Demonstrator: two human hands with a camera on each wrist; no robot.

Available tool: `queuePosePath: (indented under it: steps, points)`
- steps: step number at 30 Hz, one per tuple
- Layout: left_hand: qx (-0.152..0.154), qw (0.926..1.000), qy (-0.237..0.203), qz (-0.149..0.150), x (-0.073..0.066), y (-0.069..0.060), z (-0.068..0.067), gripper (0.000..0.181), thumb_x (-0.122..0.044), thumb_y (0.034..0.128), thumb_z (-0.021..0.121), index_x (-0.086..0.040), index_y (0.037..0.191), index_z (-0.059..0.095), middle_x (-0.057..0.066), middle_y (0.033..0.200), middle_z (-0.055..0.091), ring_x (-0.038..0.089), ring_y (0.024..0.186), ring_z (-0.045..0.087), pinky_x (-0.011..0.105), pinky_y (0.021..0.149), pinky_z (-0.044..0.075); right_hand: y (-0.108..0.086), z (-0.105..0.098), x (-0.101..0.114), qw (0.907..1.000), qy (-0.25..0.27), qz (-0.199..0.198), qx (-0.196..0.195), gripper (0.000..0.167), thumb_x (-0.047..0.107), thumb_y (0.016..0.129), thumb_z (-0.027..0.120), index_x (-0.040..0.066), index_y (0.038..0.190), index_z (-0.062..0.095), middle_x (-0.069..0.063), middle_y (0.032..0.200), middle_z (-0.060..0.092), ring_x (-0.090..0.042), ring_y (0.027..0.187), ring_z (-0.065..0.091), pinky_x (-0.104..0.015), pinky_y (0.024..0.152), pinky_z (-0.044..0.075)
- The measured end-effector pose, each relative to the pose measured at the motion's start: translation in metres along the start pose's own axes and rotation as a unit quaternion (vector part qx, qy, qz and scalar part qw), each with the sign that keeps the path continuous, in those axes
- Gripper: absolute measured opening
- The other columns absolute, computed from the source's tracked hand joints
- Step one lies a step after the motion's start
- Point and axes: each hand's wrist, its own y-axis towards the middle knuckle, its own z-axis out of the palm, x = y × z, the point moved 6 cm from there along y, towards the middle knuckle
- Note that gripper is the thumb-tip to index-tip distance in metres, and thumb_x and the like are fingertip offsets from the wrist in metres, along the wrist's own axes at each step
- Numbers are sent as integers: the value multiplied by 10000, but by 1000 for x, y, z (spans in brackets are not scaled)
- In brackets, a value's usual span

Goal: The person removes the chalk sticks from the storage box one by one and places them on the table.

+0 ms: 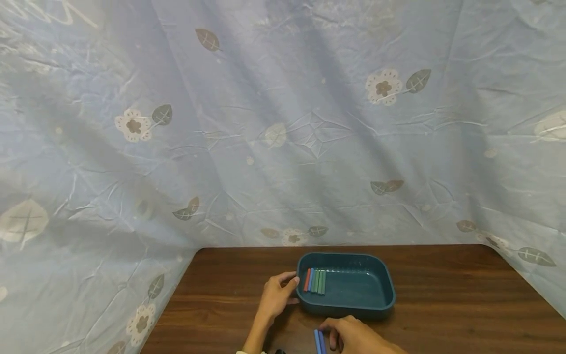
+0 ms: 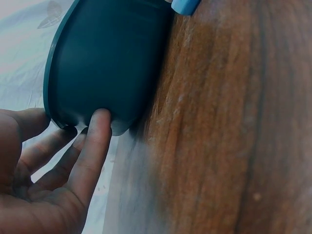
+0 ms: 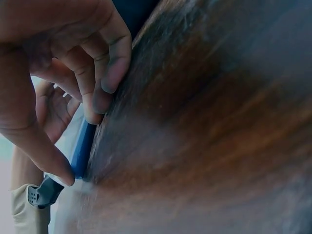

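Head view gives the fullest account: the left grip (image 1: 276,295) is at the near end of a dark teal tray (image 1: 353,291), its fingers against the outer wall and its thumb at the rim; the left wrist view shows those fingers fairly straight, touching the tray, which looks like steadying rather than a clenched hold. Inside the tray, just to the right of the left grip, five sticks lie side by side in a row: a red stick (image 1: 307,281) nearest that grip, then a blue stick (image 1: 311,281), then three green sticks (image 1: 323,284); to the right of them the tray floor is bare.

Just left of the right grip's fingers, on the near side of the tray, two loose sticks (image 1: 317,340) in blue and violet-blue lie on the wooden bench (image 1: 442,300); the right grip (image 1: 353,337) has its fingers bent at them, and in the right wrist view the thumb is by one end of a stick and the fingertips by the other; whether the pinch has closed, I cannot tell.

As for progress, I judge the row of five to be the part done; the two by the right grip appear to be left over, outside the tray; any more sticks below the frame's lower edge would be hidden.
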Motion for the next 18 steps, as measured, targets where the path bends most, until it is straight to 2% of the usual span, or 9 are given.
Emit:
queuePosePath:
  steps: [4, 11, 18]
  points:
    - [8, 10000, 14, -64, 0, 0, 0, 412, -226, 1073, 673, 33, 1393, 676, 285, 1267, 722, 278, 1031, 777, 380, 781, 723, -1, 1, -1, 10000, -61, 15, -65, 529, 246, 817, 944, 62, 1264, 727, 115, 833, 634, 0, 674, 556, -182, 578, 496]
    - [38, 9999, -45, -120, 2, -1, 0, 420, -227, 1078, 665, 41, 1402, 666, 289, 1287, 716, 315, 1083, 765, 387, 804, 722, -1, 3, -2, 9997, -141, 161, -82, 548, 263, 805, 946, 63, 1266, 728, 115, 828, 630, -9, 682, 554, -187, 585, 489]
    - [36, 9999, -32, -126, 1, 0, 0, 429, -239, 1074, 674, 36, 1402, 668, 285, 1292, 717, 289, 1074, 766, 373, 795, 722, -2, 2, 0, 9998, -91, 146, -89, 558, 258, 800, 950, 53, 1268, 726, 108, 825, 632, -12, 678, 555, -189, 584, 486]
